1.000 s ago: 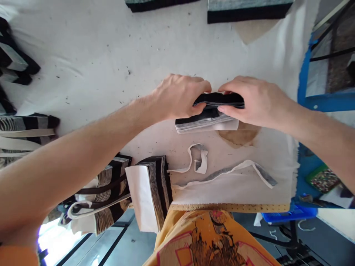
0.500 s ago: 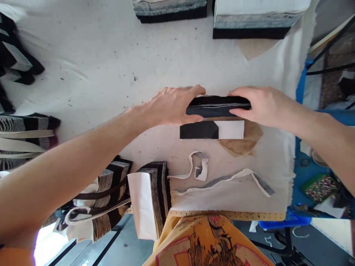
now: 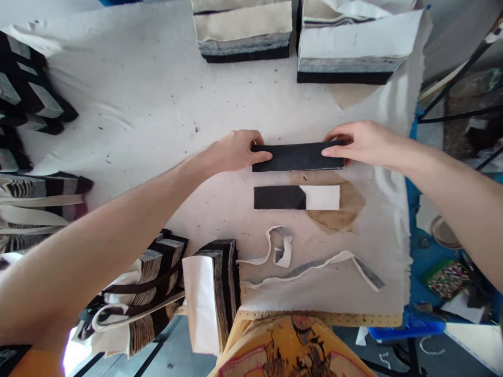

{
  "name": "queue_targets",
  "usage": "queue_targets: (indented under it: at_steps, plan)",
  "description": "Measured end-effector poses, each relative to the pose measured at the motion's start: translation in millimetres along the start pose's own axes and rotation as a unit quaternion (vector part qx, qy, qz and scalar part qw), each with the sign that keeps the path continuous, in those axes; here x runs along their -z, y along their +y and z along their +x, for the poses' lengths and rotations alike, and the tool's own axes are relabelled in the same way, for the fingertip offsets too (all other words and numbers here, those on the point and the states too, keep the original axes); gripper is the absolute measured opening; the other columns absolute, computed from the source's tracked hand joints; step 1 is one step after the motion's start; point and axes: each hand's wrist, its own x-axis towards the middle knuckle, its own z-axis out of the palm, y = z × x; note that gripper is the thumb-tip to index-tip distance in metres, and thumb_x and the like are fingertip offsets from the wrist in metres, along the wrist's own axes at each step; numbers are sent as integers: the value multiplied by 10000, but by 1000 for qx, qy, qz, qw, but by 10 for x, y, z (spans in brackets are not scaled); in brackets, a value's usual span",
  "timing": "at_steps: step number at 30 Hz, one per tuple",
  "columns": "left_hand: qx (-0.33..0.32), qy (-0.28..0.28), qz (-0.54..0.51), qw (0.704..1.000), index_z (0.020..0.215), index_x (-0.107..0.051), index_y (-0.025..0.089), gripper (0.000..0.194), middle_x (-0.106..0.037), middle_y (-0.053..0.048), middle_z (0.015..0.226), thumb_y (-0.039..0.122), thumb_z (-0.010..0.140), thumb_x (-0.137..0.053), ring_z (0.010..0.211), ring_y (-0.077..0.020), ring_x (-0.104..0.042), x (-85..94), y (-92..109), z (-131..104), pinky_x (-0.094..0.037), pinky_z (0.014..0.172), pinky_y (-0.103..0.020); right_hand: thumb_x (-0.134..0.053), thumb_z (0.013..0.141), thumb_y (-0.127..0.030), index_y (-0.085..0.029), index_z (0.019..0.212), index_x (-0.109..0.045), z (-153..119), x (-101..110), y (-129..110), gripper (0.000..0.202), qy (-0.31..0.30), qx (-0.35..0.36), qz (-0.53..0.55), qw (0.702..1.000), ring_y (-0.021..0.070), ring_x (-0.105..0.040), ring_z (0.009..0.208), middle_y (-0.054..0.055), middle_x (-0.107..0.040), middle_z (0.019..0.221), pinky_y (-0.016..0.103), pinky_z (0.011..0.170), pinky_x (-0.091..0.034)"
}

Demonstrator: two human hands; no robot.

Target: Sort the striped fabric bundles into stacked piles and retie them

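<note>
Pale cloth (image 3: pixel 149 68) beneath two hands (image 3: pixel 234 152) (one per end) tight on one black strip (image 3: pixel 296 158), one black-and-white strip (image 3: pixel 278 198) nearby.

We count one left hand (image 3: pixel 236 152), one right hand (image 3: pixel 363 142), one long black piece (image 3: pixel 297 157), one black-and-white piece (image 3: pixel 291 198), two loose ribbons (image 3: pixel 287 254) (image 3: pixel 341 256), one white-faced stack (image 3: pixel 201 301), at least two far stacks (image 3: pixel 244 27) (image 3: pixel 357 42), and one blue tray (image 3: pixel 406 331), though overlap keeps us from numbering the left-side bundles (image 3: pixel 146 262).
</note>
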Motion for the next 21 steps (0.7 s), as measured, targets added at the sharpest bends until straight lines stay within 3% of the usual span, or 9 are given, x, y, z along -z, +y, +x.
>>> queue_targets:
  at_steps: [2,4,6,8,10,15,18,21]
  plan:
    - [-9,75,28,997,1190,-644,203,404,-685,-94,927,520,941,-615,766,-232,-654,4,108,-110,-499,624,-331,-795,844,-470,-190,1052,-744,-57,68,-86,353,11,-34,-49,998,214,-674,769,39,-715,860,419,771,-560]
    - [-45,139,42,988,1223,-614,169,346,-687,-120,1018,417,983,-583,791,-217,-654,-6,273,-283,-512,630,-324,-739,898,-372,-183,1070,-717,-220,126,-246,257,94,-20,-89,991,211,-672,780,67,-725,934,413,764,-555]
    - [-139,143,36,979,1198,-614,156,246,-683,-118,1047,288,1027,-496,811,-192,-656,-66,462,-467,-521,626,-300,-634,953,-251,-196,1007,-699,-471,113,-415,100,190,69,-114,973,202,-669,776,74,-722,941,389,732,-556]
    - [-253,93,40,962,1132,-634,164,227,-680,-89,1023,176,1034,-429,815,-169,-654,-188,634,-595,-519,612,-271,-556,970,-149,-203,951,-674,-759,-4,-535,131,226,200,-125,945,193,-671,753,53,-710,859,351,674,-558]
    - [-318,43,72,944,1114,-646,173,258,-670,-70,1026,108,1016,-416,801,-159,-649,-350,757,-627,-496,574,-260,-572,954,-95,-197,994,-660,-1023,-207,-576,140,186,284,-142,930,204,-696,826,60,-725,902,350,723,-593]
    - [-306,14,159,939,1096,-663,184,244,-649,-76,1087,74,963,-491,800,-163,-648,-634,840,-423,-413,505,-267,-597,935,-68,-152,1191,-651,-1378,-691,-441,274,116,285,-190,932,300,-689,1187,151,-732,1238,492,1043,-568]
    - [-326,38,160,931,985,-675,174,184,-668,-95,1097,92,966,-511,905,-201,-658,-576,817,-371,-475,604,-289,-601,931,-68,-141,1259,-643,-1433,-799,-357,339,111,274,-195,935,322,-648,1285,166,-695,1347,529,1118,-521]
    - [-325,41,117,938,929,-668,179,163,-705,-93,1082,133,977,-520,952,-224,-655,-324,719,-515,-532,761,-349,-587,934,-70,-141,1276,-643,-1453,-820,-322,354,108,270,-192,937,319,-634,1309,165,-680,1381,535,1142,-503]
